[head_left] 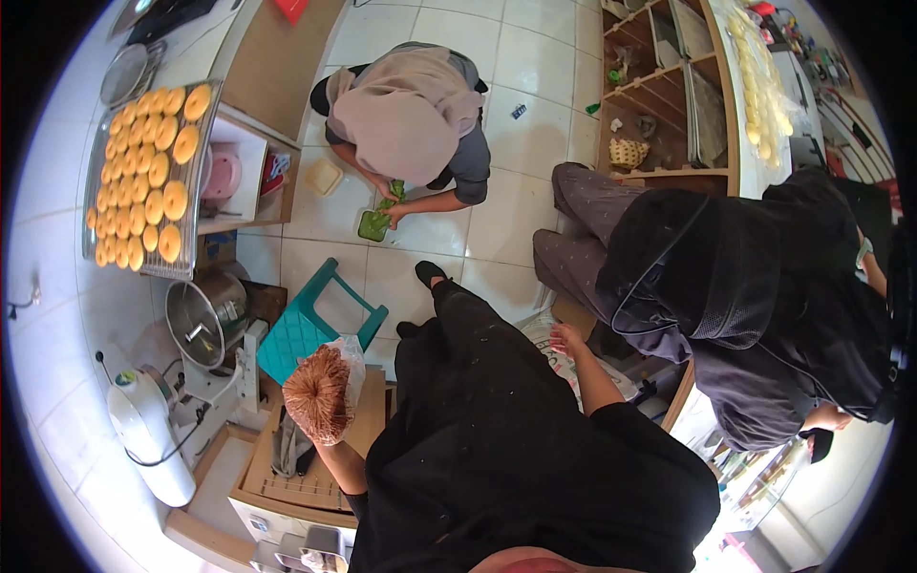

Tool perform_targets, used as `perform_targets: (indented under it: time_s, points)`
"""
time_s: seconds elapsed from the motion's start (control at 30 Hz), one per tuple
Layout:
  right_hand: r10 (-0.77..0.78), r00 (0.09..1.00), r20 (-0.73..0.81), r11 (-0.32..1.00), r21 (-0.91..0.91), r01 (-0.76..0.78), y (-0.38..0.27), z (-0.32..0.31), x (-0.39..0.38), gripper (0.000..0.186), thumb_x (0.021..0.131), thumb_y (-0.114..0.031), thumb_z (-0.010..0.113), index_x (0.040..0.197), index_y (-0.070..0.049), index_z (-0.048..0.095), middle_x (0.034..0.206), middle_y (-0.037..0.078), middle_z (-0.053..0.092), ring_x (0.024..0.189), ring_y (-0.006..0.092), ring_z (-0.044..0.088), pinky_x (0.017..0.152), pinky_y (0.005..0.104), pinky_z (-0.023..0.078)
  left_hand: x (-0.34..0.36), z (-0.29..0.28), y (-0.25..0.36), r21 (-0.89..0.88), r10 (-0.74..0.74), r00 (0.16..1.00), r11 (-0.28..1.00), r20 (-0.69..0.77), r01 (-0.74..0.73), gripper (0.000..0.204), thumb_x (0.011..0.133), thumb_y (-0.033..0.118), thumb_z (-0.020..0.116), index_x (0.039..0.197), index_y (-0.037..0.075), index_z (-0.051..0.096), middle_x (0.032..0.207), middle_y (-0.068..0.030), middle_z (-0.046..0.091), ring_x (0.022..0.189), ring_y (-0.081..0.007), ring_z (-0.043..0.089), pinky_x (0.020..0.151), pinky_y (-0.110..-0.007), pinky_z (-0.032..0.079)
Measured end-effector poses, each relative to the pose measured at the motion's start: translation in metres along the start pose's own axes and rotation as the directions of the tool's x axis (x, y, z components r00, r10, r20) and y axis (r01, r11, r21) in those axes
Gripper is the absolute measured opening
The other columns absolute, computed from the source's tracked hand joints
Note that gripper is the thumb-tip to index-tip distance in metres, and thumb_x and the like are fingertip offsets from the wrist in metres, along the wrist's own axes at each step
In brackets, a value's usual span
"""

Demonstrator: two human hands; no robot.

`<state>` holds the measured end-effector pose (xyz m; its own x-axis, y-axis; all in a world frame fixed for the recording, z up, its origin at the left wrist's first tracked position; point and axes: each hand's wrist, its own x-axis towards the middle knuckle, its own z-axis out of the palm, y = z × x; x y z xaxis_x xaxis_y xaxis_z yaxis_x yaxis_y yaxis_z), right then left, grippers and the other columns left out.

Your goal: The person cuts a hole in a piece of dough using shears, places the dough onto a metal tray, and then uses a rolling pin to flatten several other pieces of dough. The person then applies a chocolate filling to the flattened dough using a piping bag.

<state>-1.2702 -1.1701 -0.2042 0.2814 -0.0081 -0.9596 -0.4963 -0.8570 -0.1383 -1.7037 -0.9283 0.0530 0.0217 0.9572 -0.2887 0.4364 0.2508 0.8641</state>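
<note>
A clear plastic bag of brown sprinkle-like strands [320, 393] rests in my left hand [333, 451]. The bag hides most of that hand's fingers, and its loose plastic top stands out on the right side. My right hand [567, 341] hangs free, fingers apart, holding nothing. It is near the dark trousers of a person on the right. A green plastic stool [296, 329] stands just beyond the bag.
At the left, a wire rack [198, 215] carries many ring doughnuts [158, 170] above a metal mixing bowl [207, 315]. A white mixer [153, 439] stands nearer. A crouching person [406, 119] handles green items on the tiled floor. Another person [735, 277] stands at a counter on the right.
</note>
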Motion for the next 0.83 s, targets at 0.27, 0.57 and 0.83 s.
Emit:
perform_targets:
  time_s: [0.27, 0.57, 0.83]
  points:
    - [-0.082, 0.996, 0.042, 0.988, 0.134, 0.076, 0.052, 0.019, -0.006, 0.025, 0.076, -0.029, 0.059, 0.092, -0.011, 0.051, 0.078, 0.003, 0.052, 0.066, 0.0180, 0.056, 0.058, 0.0332, 0.047, 0.030, 0.008, 0.020, -0.141, 0.074, 0.991, 0.988, 0.114, -0.058, 0.020, 0.067, 0.006, 0.063, 0.086, -0.002, 0.061, 0.077, -0.0059, 0.062, 0.066, -0.0142, 0.057, 0.058, -0.025, 0.045]
    - [0.070, 0.993, -0.093, 0.907, 0.419, -0.025, 0.162, 0.025, -0.046, 0.017, 0.075, -0.024, 0.059, 0.083, -0.011, 0.052, 0.073, 0.003, 0.053, 0.065, 0.0170, 0.054, 0.058, 0.0324, 0.044, 0.052, 0.007, 0.048, -0.054, 0.341, 0.875, 0.937, 0.344, -0.344, 0.024, 0.067, 0.006, 0.065, 0.090, -0.002, 0.060, 0.092, -0.0089, 0.061, 0.084, -0.0162, 0.057, 0.077, -0.028, 0.044]
    - [0.127, 0.984, -0.125, 0.706, 0.708, -0.001, 0.304, 0.089, -0.070, 0.029, 0.072, -0.026, 0.061, 0.095, -0.010, 0.052, 0.077, 0.004, 0.055, 0.069, 0.0189, 0.056, 0.060, 0.0355, 0.042, 0.070, 0.058, 0.083, -0.203, 0.328, 0.676, 0.944, 0.659, -0.260, 0.026, 0.070, 0.008, 0.064, 0.093, -0.004, 0.059, 0.092, -0.0098, 0.061, 0.083, -0.0171, 0.057, 0.077, -0.028, 0.044]
